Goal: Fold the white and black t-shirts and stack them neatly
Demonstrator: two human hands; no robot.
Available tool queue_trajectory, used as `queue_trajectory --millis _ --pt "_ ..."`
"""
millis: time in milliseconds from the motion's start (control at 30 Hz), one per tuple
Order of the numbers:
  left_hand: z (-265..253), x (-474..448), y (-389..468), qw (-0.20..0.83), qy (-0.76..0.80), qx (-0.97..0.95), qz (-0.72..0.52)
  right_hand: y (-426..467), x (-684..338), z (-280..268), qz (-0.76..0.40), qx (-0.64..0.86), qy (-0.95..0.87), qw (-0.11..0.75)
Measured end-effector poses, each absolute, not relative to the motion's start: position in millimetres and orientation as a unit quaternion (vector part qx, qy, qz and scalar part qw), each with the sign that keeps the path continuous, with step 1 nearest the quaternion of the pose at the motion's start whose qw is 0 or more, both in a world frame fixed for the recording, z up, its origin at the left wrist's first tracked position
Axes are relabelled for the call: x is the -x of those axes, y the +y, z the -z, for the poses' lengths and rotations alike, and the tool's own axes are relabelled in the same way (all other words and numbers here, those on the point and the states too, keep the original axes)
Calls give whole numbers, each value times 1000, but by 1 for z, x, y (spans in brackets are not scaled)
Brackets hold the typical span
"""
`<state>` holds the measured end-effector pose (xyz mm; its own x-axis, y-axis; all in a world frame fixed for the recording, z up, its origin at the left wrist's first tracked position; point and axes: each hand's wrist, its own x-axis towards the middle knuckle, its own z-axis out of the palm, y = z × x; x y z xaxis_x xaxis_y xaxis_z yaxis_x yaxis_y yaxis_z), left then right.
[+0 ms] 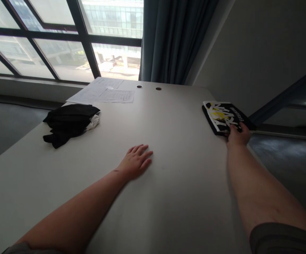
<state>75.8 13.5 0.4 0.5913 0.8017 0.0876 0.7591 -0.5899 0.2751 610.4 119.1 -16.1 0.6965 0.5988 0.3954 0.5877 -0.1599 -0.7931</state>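
Note:
My left hand [136, 159] lies flat on the white table, fingers apart, with nothing in it. At the table's right edge, my right hand [238, 134] grips the near end of a flat black stack [223, 114]. Its thumb is on top and its other fingers are mostly hidden. The top of the stack bears large white lettering and yellow patches; whether it is folded cloth or a book I cannot tell. A crumpled black garment [70, 120] rests at the left side of the table, with a piece of white cloth [93, 122] poking out from under it.
Printed paper sheets [117, 95] lie at the far left of the white table [166, 197]. Two round cable holes, one of them a dark hole [158, 89], are near its back edge. Behind stand a blue-grey curtain [174, 42] and a window [54, 53].

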Motion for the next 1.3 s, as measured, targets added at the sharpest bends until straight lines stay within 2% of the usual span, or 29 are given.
queue_trajectory --millis 100,400,567,667,800,933,1067,1300 --pt "0 -77 14 106 441 -885 -108 106 -601 10 58 822 -350 446" --pt "0 -75 11 106 434 -887 -120 71 -555 6 11 831 -419 365" --pt "5 -66 20 112 428 -891 -106 42 -496 19 -18 829 -532 173" --pt "2 -44 40 93 487 -861 -110 23 -439 22 6 836 -537 110" --pt "-7 21 75 12 618 -766 -179 -14 -353 25 -21 787 -607 109" --pt "-8 110 99 -51 747 -608 -265 -69 -273 40 -99 684 -705 159" --pt "-4 164 107 29 822 -520 -229 -120 -210 41 -162 568 -784 193" --pt "-7 160 120 16 844 -480 -239 -118 -192 -7 -252 528 -804 106"
